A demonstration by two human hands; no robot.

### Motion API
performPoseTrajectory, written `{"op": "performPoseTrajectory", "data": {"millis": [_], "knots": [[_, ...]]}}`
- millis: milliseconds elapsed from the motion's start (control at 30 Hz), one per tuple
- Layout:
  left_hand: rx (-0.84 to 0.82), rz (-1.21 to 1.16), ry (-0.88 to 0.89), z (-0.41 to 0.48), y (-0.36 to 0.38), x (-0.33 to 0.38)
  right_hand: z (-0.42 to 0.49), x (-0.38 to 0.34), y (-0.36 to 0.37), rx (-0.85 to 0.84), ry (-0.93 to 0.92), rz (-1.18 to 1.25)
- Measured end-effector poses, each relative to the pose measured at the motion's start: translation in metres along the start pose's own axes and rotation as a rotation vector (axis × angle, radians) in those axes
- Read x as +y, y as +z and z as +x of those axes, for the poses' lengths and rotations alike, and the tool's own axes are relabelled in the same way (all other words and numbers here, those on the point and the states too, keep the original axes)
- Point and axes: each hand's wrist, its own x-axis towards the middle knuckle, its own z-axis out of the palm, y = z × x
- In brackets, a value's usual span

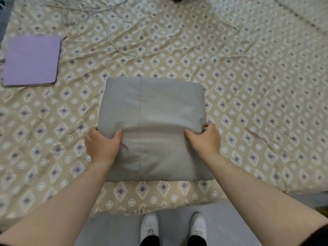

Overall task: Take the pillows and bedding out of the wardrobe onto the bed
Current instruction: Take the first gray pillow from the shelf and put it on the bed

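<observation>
A folded grey piece of bedding (154, 110) lies flat near the front edge of the bed (248, 86), which is covered by a beige sheet with diamond patterns. My left hand (102, 146) grips its left side, thumb on top and fingers tucked under the edge. My right hand (205, 139) grips its right side in the same way. The bundle is square, with a seam running down its middle. No pillow and no wardrobe are in view.
A purple flat tablet case (32, 61) lies on the bed at the far left. Thin white cables (110, 38) trail across the back of the bed. My white shoes (174, 226) stand on the grey floor at the bed's front edge.
</observation>
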Motion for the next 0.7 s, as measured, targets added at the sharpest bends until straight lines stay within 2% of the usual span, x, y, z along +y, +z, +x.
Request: {"op": "performPoseTrajectory", "data": {"millis": [133,233,333,467,600,700], "knots": [[-0.052,-0.15,0.123,-0.011,-0.046,0.065,-0.016,-0.045,-0.054,0.048,0.023,0.206],[-0.141,-0.294,0.249,-0.026,-0.086,0.13,-0.04,-0.084,-0.109,0.039,-0.041,0.378],[-0.206,-0.343,0.419,-0.054,-0.13,0.191,-0.069,-0.115,-0.173,0.061,-0.117,0.493],[-0.233,-0.429,0.582,-0.098,-0.182,0.27,-0.104,-0.149,-0.257,0.112,-0.218,0.569],[-0.267,-0.482,0.777,-0.153,-0.225,0.35,-0.137,-0.164,-0.348,0.252,-0.34,0.567],[-0.306,-0.551,0.84,-0.198,-0.245,0.402,-0.157,-0.159,-0.409,0.337,-0.393,0.567]]}}
